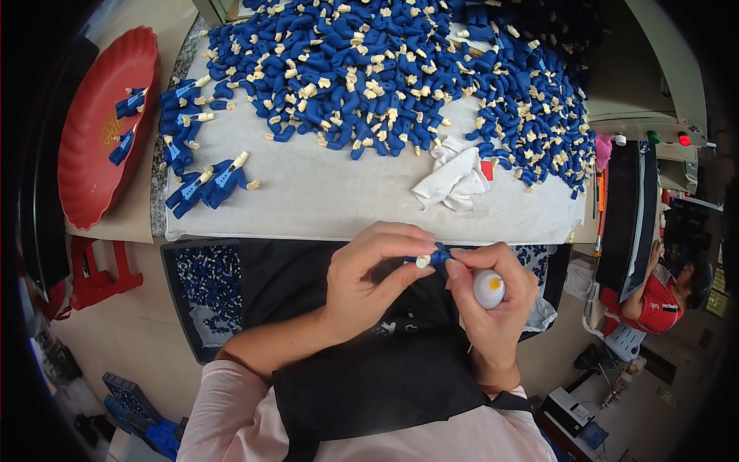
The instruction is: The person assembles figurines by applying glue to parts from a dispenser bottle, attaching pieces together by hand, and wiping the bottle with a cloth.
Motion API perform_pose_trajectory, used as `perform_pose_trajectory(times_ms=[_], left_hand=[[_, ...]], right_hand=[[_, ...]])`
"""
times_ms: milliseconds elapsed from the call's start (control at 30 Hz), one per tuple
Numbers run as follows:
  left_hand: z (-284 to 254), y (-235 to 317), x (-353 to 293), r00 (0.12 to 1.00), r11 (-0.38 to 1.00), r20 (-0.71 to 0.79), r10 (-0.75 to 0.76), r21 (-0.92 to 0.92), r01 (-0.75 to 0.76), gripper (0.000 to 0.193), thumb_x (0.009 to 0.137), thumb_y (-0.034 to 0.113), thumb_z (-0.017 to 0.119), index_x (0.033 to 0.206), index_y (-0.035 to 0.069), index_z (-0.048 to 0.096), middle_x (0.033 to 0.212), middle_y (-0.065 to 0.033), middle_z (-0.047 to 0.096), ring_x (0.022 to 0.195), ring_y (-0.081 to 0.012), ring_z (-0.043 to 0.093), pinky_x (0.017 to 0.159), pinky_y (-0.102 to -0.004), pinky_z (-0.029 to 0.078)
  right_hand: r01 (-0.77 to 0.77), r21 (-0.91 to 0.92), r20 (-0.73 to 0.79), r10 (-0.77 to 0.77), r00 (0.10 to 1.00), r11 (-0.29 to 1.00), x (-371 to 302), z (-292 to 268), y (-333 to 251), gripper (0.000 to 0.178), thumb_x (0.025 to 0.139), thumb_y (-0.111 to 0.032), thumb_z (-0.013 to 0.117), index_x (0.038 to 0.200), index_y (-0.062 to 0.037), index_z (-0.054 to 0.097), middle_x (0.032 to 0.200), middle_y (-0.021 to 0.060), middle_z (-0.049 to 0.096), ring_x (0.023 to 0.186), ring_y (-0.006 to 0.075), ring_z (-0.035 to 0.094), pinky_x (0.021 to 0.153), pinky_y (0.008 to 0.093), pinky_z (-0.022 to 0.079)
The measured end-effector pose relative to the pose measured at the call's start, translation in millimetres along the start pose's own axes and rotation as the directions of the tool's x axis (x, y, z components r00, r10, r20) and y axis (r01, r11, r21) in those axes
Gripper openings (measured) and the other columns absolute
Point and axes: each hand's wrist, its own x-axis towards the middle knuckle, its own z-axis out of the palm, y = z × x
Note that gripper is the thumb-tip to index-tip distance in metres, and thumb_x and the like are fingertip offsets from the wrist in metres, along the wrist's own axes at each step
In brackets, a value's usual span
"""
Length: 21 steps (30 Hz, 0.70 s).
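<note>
Two bare hands work together over the black apron (pixel 369 385), just short of the worktop's front edge, with a small blue piece (pixel 440 258) between them, held off any surface. The left hand (pixel 356 271) pinches it between thumb and fingertips near its pale, round end. The right hand (pixel 500 312) nips the other side with thumb and forefinger, its remaining fingers curled around a white bottle (pixel 485 294); exactly what meets what under the fingertips is hidden.

This looks like fitting and gluing a limb to a body. To do it well, I'd let the left hand be the vice and steady the body, while the right presses the limb in squarely, without twisting. The bottle's yellow end should point away from the blue surface, since a stray drip would probably mark it. A short, motionless squeeze should serve better than a hard one.

On the worktop (pixel 323 204), a crumpled white cloth (pixel 453 175) lies right of the middle, back from the front edge, handy for wiping excess. Toward the front left corner, blue figures (pixel 223 183) lie near or against one another; a little more space would likely spare fresh joints. Farther back, the loose blue limbs (pixel 346 85) spread to the far edge, so it pays to check each one's bend and side before gluing.
</note>
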Motion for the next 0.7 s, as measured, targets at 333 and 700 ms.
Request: perform_pose_trajectory(times_ms=[333,700], left_hand=[[-1.1,3.9,2.4,0.993,0.963,-0.043,0.114,0.250,-0.100,0.025,0.065,-0.009,0.063,0.089,0.000,0.060,0.088,-0.0119,0.060,0.080,-0.0202,0.059,0.065,-0.0246,0.048],[-2.5,9.7,3.5,0.986,0.920,-0.003,0.164,0.362,-0.152,0.024,0.065,-0.005,0.064,0.089,0.001,0.061,0.085,-0.0112,0.060,0.075,-0.0199,0.059,0.063,-0.0245,0.047]], right_hand=[[0.101,-0.123,0.020,-0.099,0.995,0.987,-2.3,4.2,-3.2,0.017,0.065,0.003,0.065,0.079,0.0016,0.055,0.065,0.0114,0.056,0.052,0.0212,0.054,0.049,0.0253,0.042],[0.102,-0.065,0.079,-0.097,0.992,0.993,-1.8,-1.4,-1.3,0.021,0.064,0.004,0.065,0.082,0.0011,0.055,0.068,0.0116,0.056,0.053,0.0213,0.054,0.048,0.0261,0.041]])
